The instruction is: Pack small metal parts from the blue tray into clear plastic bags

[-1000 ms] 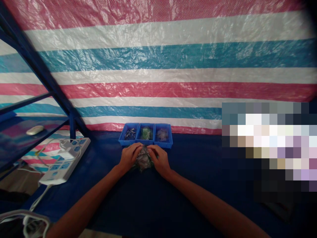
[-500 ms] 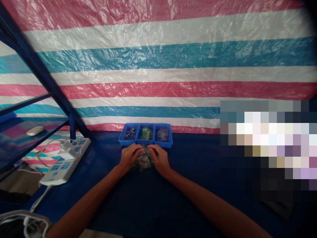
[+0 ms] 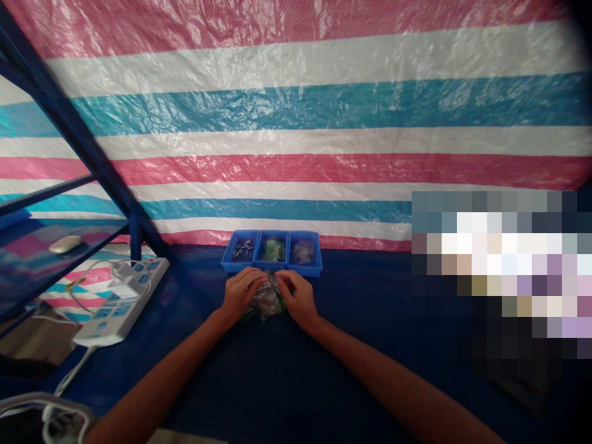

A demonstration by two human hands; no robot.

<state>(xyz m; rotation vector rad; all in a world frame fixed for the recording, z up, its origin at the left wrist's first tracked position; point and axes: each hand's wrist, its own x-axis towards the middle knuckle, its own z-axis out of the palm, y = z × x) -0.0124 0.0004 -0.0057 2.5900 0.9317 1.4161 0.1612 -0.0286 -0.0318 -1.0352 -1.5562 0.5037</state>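
A clear plastic bag point(image 3: 267, 304) lies on the dark blue table, with metal pins and some green showing through it. My left hand point(image 3: 242, 293) closes on its left upper edge, and my right hand point(image 3: 296, 295) grips the right upper edge, thumbs facing each other. Just beyond my hands stand three blue bins side by side. The left bin point(image 3: 235, 267) holds several loose metal pins point(image 3: 243, 250), the middle one green packets point(image 3: 273, 249), the right one clear plastic packets point(image 3: 303, 251). My fingers hide the bag's top.
A white power strip point(image 3: 111, 317) with plugs and cables lies at the left table edge. Beyond it, a white mouse-shaped object point(image 3: 65, 245) rests on a shelf by a blue metal frame point(image 3: 99, 166). Striped sheeting point(image 3: 287, 166) hangs behind; the right side is pixelated.
Both hands stay almost in place on the bag, with only slight finger movement. The view has shifted very slightly.
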